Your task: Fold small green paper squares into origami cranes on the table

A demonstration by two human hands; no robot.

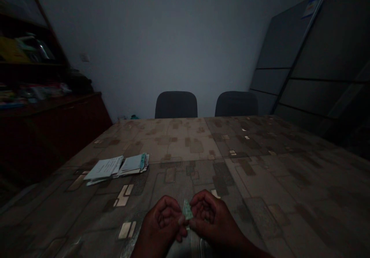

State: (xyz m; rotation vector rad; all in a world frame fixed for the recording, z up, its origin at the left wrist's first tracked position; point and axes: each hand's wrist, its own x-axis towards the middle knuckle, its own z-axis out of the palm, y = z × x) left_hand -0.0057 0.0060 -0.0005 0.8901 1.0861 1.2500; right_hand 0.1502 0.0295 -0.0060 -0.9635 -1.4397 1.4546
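Note:
A small green patterned piece [187,210], pointed at the top and looking like folded paper, is held up between my two hands near the table's front edge. My left hand [164,221] pinches its left side with thumb and fingers. From the right, my right hand [212,221] grips its other side, the fingers curled in. Dim light hides the finer detail of the piece. Farther off to the left, two low stacks of pale paper sheets or cards [105,168] lie side by side, the right stack [134,163] with a teal-green edge.
A patterned cloth covers the large table [199,134]. Two dark chairs [176,104] stand at its far side, before a bare wall. To the left is a dark red cabinet [58,130] with cluttered shelves; tall grey panels [277,53] stand at the right.

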